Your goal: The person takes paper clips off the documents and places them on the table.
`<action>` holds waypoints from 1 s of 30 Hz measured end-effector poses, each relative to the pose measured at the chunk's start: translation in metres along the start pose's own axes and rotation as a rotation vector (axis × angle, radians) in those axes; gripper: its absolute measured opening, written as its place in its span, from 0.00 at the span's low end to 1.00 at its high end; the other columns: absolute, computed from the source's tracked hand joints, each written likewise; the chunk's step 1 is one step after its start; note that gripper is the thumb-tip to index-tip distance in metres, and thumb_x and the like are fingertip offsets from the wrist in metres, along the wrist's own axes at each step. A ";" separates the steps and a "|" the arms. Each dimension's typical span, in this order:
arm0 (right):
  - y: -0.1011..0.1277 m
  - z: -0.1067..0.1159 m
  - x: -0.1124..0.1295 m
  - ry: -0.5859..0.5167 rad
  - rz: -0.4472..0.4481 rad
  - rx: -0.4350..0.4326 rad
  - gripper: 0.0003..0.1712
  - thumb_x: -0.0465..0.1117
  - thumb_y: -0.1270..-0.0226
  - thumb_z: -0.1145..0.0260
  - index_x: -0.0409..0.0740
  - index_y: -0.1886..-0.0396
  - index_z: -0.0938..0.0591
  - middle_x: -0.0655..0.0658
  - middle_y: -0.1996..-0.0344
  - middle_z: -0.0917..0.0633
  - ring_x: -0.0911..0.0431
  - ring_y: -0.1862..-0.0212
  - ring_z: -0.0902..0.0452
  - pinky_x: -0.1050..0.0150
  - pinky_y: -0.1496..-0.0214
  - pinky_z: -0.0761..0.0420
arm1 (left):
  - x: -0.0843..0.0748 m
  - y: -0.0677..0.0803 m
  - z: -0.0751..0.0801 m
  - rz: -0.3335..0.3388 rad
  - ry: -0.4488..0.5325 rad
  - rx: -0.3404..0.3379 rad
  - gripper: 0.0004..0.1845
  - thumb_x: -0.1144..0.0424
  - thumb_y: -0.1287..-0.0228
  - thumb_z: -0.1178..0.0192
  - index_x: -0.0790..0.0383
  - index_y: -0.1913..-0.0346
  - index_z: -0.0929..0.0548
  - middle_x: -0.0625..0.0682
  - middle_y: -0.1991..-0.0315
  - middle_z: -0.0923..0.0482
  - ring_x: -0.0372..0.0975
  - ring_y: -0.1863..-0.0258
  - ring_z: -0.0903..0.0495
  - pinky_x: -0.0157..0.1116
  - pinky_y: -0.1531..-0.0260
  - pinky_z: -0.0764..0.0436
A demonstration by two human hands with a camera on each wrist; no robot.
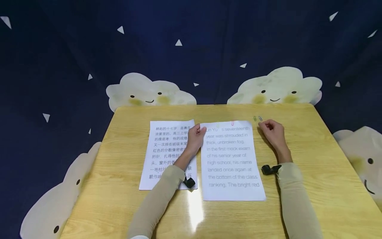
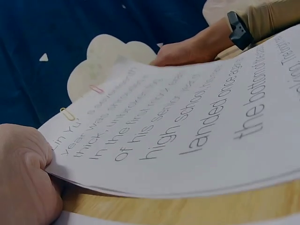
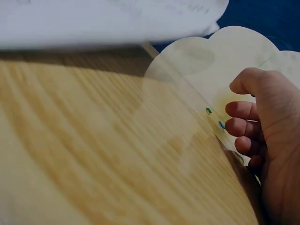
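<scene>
"Pinching the upper left corner, has the person's left grip (image 1: 196,136) got hold of the white paper sheet with large English print (image 1: 232,159)?"

"Yes. The right grip (image 1: 273,131) is loosely curled past that sheet's right edge, thumb apart from fingers; I see nothing in it."

"Where does everything lie?"

"The English sheet is right of a white paper sheet with Chinese print (image 1: 162,156), both between the far and near edges of the wooden bench (image 1: 113,199). A green wire paper clip (image 1: 255,118) and a blue wire paper clip (image 1: 260,118) rest near the far edge, by the right grip."

"How would you work it?"

"I'd pinch the corner firmly but lightly, lift one clip by its end, and slide it squarely over the top edge without creasing anything."

"And the page's looks?"

"Smooth, its left edge bowed off the bench. A yellow wire paper clip (image 2: 67,114) and a red wire paper clip (image 2: 97,89) sit at its top edge, seemingly fastened."
</scene>
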State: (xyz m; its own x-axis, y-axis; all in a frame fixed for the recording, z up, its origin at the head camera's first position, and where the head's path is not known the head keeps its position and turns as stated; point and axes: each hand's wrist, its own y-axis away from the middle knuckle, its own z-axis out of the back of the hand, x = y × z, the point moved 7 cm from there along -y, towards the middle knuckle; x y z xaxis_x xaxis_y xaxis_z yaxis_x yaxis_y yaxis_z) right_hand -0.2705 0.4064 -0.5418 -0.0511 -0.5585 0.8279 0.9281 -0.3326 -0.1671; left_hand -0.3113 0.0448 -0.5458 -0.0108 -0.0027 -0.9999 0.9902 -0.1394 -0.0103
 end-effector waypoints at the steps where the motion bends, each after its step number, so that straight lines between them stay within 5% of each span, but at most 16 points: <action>1: 0.000 0.000 0.002 -0.017 0.004 -0.010 0.22 0.52 0.25 0.33 0.34 0.58 0.14 0.53 0.71 0.19 0.59 0.68 0.27 0.71 0.64 0.28 | 0.000 0.000 0.001 0.000 0.008 -0.005 0.08 0.67 0.21 0.42 0.70 0.55 0.16 0.48 0.78 0.22 0.33 0.82 0.27 0.26 0.81 0.30; 7: -0.006 -0.002 0.013 -0.171 0.033 -0.070 0.16 0.43 0.25 0.33 0.30 0.60 0.13 0.44 0.72 0.16 0.63 0.72 0.28 0.74 0.70 0.29 | -0.001 -0.002 0.000 -0.020 -0.001 -0.013 0.10 0.67 0.22 0.40 0.73 0.61 0.17 0.47 0.81 0.26 0.32 0.83 0.31 0.26 0.82 0.33; 10: -0.008 -0.013 0.022 -0.295 0.044 -0.012 0.16 0.38 0.24 0.35 0.24 0.60 0.15 0.39 0.72 0.16 0.60 0.74 0.28 0.72 0.74 0.29 | -0.001 -0.002 0.000 -0.011 -0.013 -0.021 0.11 0.67 0.22 0.40 0.72 0.63 0.17 0.47 0.80 0.25 0.32 0.83 0.31 0.26 0.82 0.33; 14: -0.004 -0.029 0.043 -0.384 0.046 0.099 0.21 0.41 0.19 0.40 0.21 0.57 0.18 0.46 0.71 0.16 0.57 0.71 0.25 0.69 0.71 0.27 | 0.000 0.001 0.002 0.005 -0.036 -0.018 0.12 0.65 0.22 0.41 0.70 0.65 0.18 0.46 0.80 0.27 0.33 0.82 0.32 0.26 0.82 0.33; 18: 0.004 -0.042 0.067 -0.347 0.070 0.194 0.25 0.50 0.17 0.42 0.27 0.50 0.17 0.46 0.59 0.14 0.59 0.59 0.23 0.70 0.56 0.26 | 0.003 0.002 0.002 0.014 -0.045 -0.008 0.13 0.63 0.21 0.41 0.68 0.66 0.19 0.46 0.80 0.28 0.33 0.82 0.32 0.27 0.82 0.33; 21: 0.011 -0.050 0.086 -0.313 0.080 0.268 0.22 0.47 0.18 0.39 0.29 0.46 0.17 0.39 0.53 0.16 0.57 0.54 0.25 0.70 0.51 0.28 | 0.003 0.001 0.002 0.015 -0.047 0.002 0.12 0.63 0.21 0.41 0.68 0.64 0.18 0.46 0.80 0.27 0.33 0.82 0.31 0.26 0.81 0.32; 26: 0.023 -0.059 0.109 -0.328 0.059 0.337 0.15 0.38 0.24 0.33 0.29 0.49 0.15 0.36 0.50 0.14 0.57 0.57 0.19 0.70 0.56 0.21 | 0.003 0.001 0.002 0.014 -0.046 0.004 0.13 0.62 0.20 0.41 0.67 0.64 0.19 0.46 0.80 0.27 0.33 0.82 0.31 0.26 0.81 0.32; 30: 0.026 -0.068 0.099 -0.363 0.025 0.329 0.12 0.38 0.26 0.30 0.33 0.51 0.12 0.40 0.51 0.12 0.59 0.62 0.16 0.70 0.59 0.18 | 0.003 0.001 0.002 0.011 -0.033 0.001 0.13 0.62 0.20 0.42 0.68 0.64 0.19 0.47 0.80 0.28 0.33 0.82 0.31 0.26 0.81 0.33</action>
State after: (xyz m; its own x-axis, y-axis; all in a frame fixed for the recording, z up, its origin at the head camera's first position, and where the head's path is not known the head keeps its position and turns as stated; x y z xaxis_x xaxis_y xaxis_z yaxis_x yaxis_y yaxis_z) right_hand -0.2767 0.2906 -0.5009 0.0506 -0.2425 0.9688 0.9977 -0.0320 -0.0601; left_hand -0.3102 0.0428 -0.5493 -0.0048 -0.0367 -0.9993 0.9901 -0.1400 0.0004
